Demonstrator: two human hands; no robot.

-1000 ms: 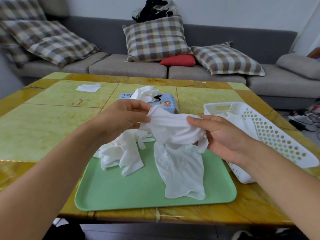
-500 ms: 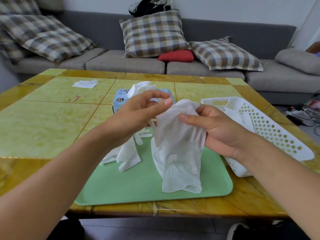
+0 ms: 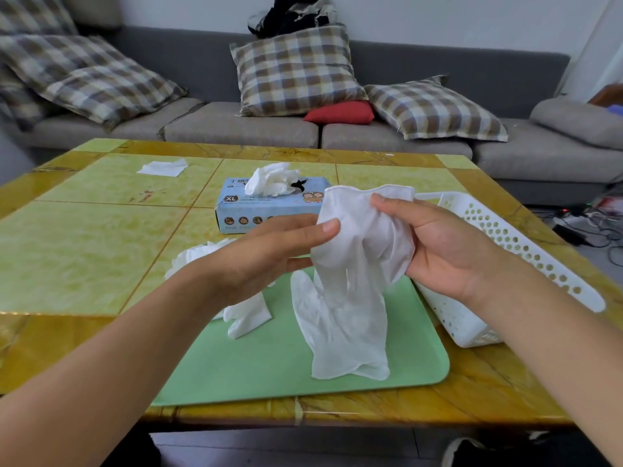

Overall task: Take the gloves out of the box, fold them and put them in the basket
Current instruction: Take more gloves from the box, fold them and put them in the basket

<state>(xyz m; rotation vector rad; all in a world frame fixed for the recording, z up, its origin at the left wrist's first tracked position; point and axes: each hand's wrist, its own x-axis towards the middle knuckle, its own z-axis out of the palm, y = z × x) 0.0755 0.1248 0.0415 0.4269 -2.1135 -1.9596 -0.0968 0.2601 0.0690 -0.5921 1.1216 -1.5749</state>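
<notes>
I judge the white disposable glove to be nearly weightless, limp and a little clingy, so I would take it by the rolled cuff, where the edge gives some purchase. It hangs at the centre of the frame between both hands, its finger end trailing onto the green tray. My left hand pinches one cuff edge with its thumb; my right hand curls round the bunched upper part. The glove box (more gloves sprouting from its slot) sits above centre, the white basket at right.
</notes>
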